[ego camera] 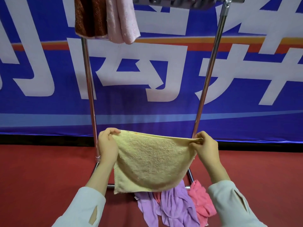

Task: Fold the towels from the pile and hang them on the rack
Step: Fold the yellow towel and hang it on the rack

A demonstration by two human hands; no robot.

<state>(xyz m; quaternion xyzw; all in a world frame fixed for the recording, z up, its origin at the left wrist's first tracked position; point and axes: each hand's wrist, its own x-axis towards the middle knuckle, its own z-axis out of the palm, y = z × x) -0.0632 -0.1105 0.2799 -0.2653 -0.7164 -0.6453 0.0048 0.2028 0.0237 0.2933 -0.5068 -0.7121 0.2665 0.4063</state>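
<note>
I hold a yellow towel stretched out in the air in front of me. My left hand pinches its upper left corner, and my right hand pinches the upper right corner. The towel sags in a curve between them. Below it on the red floor lies the pile: a purple towel and a pink towel, partly hidden by the yellow one. The metal rack stands just beyond. A brown towel and a light pink towel hang folded on its top bar at the left.
A blue banner with large white characters covers the wall behind the rack. The rack's base bars run along the red floor beside the pile. The top bar's right part carries no towel.
</note>
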